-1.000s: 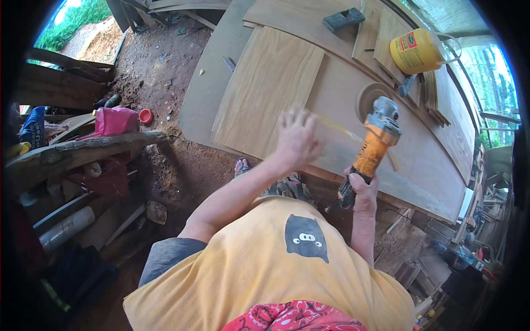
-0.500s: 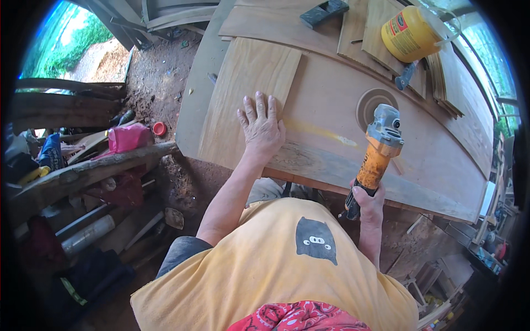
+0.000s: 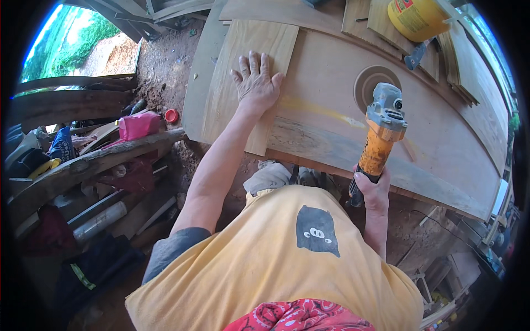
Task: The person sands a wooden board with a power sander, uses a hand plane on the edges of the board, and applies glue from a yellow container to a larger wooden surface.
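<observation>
My left hand (image 3: 257,88) lies flat with its fingers spread on a light wooden board (image 3: 243,47). This board rests on the left part of a larger plywood-topped bench (image 3: 326,83), its near end reaching the front edge. In my right hand (image 3: 375,190) is an orange and grey angle grinder (image 3: 378,146), gripped by the dark lower end of its body. The grinder is held upright over the bench, right of the board and apart from it. Behind its grey head shows a round tan disc (image 3: 364,83); whether it touches the bench I cannot tell.
A yellow bucket (image 3: 414,21) stands on thin boards (image 3: 383,25) at the far right, beside a blue-handled tool (image 3: 415,55). More panels (image 3: 455,69) are stacked there. To the left, a rough timber (image 3: 99,157) holds a pink bag (image 3: 138,126) above clutter. A red lid (image 3: 171,116) lies nearby.
The view has shifted, so the bench sits higher in the picture. My left hand has moved farther up the board, its arm stretched out more. The grinder stays in my right hand.
</observation>
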### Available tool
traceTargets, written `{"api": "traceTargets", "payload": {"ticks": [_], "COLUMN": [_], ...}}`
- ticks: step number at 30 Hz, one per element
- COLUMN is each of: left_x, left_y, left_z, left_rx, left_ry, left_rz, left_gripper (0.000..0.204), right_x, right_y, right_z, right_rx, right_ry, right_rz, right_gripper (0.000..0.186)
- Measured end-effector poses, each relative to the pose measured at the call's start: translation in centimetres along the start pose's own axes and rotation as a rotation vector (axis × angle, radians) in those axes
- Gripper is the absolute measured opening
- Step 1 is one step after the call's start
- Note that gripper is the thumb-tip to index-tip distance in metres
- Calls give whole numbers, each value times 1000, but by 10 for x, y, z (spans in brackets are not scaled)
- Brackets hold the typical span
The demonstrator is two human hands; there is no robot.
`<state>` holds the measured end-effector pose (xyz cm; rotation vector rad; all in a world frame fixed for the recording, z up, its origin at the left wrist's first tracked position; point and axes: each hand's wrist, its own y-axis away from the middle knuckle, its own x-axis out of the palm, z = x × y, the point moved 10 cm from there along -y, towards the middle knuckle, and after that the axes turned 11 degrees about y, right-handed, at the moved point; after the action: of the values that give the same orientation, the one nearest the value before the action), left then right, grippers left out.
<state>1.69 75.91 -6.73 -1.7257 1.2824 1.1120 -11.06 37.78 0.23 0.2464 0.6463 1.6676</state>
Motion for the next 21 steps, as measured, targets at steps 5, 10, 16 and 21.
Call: {"api": "traceTargets", "payload": {"ticks": [5,10,16,21], "left_x": [2,-15,-18,-22], "left_y": [-11,-23,-32,-28], "left_z": [-2,23,39,40], "left_rx": [-34,-134,-291,-314], "left_ry": [-56,146,3,78], "left_rz": [55,-15,-64,10], "left_gripper": [81,97,107,113], "right_x": [7,-2,-11,-11], "right_y": [-2,-2,1,0], "right_z": [9,14,17,19], "right_rx": [-130,-181,-185,-170], "right_ry": [-19,65,8,22], "right_rz": [54,30,53,40], "right_gripper": [35,35,35,36]}}
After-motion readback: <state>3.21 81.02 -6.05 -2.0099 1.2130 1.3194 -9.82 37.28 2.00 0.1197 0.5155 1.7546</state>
